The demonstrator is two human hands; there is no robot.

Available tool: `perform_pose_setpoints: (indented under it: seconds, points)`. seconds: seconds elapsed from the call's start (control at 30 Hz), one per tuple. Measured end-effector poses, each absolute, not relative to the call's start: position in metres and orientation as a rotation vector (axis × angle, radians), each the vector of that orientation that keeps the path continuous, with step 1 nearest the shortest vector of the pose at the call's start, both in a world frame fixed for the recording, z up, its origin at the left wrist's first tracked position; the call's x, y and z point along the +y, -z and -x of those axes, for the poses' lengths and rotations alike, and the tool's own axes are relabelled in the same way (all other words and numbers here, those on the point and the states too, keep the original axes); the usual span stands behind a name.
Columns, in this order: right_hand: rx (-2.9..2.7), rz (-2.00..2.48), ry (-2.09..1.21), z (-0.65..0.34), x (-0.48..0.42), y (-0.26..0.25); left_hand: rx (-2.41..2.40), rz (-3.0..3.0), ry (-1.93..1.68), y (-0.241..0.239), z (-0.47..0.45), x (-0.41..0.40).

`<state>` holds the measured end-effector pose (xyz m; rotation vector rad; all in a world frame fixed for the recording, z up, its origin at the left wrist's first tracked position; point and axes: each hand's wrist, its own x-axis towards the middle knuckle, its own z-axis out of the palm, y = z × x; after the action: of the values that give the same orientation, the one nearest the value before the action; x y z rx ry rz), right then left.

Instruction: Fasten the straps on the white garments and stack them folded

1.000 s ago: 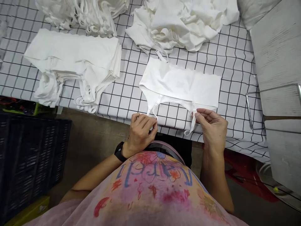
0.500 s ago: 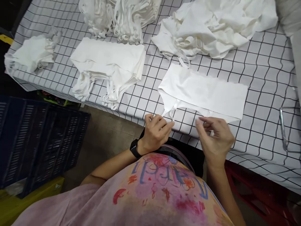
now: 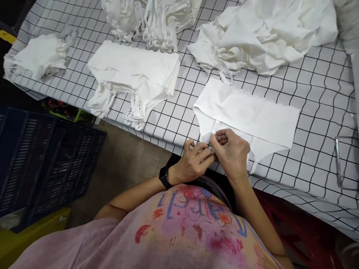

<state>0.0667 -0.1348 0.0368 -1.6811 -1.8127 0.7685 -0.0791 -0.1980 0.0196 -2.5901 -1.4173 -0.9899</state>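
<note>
A white camisole (image 3: 249, 110) lies folded flat near the table's front edge, its straps toward me. My right hand (image 3: 231, 151) is closed in a pinch on its left shoulder strap (image 3: 214, 130), close to the neckline. Beside it, my left hand (image 3: 195, 160) has its fingers curled round the lower end of that same strap, mostly hidden by the fingers. The two hands almost touch. The camisole's other strap (image 3: 254, 164) hangs loose to the right of my right hand.
A neat stack of white camisoles (image 3: 134, 67) lies left, with another bundle (image 3: 168, 22) behind. A loose white heap (image 3: 266, 37) is at the back right, a small pile (image 3: 42, 56) far left. A metal wire frame (image 3: 339, 162) lies right; blue crates (image 3: 50, 168) stand below left.
My right hand has moved left from the right strap to the left one and pinches it. The right strap now hangs loose. My left hand stays at the left strap.
</note>
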Motion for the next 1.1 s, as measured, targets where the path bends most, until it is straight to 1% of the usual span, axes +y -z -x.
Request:
perform_pose_setpoints:
  seconds: [0.13,0.37,0.53,0.6,0.73,0.8,1.1]
  points:
    - [-1.790,1.707,-0.724,-0.069,-0.138,-0.037,-1.393,2.607,1.005,-0.018,0.079,-0.200]
    - [-1.977,1.636,-0.484,-0.069,-0.143,-0.034,-1.388,2.652,1.060,-0.016,0.080,-0.204]
    - [-1.951,1.630,-0.483,-0.071,-0.142,-0.036,-1.356,2.638,1.071,-0.018,0.081,-0.204]
    - [-1.845,1.675,-0.575,-0.071,-0.142,-0.039,-1.357,2.644,1.066,-0.019,0.081,-0.204]
    - [-1.479,1.743,-1.062,-0.072,-0.139,-0.047,-1.375,2.661,1.085,-0.017,0.081,-0.205]
    - [-1.325,1.732,-1.229,-0.073,-0.136,-0.050,-1.379,2.668,1.097,-0.015,0.080,-0.204]
    - [-1.216,1.693,-1.311,-0.079,-0.129,-0.048,-1.343,2.656,1.156,-0.016,0.080,-0.201]
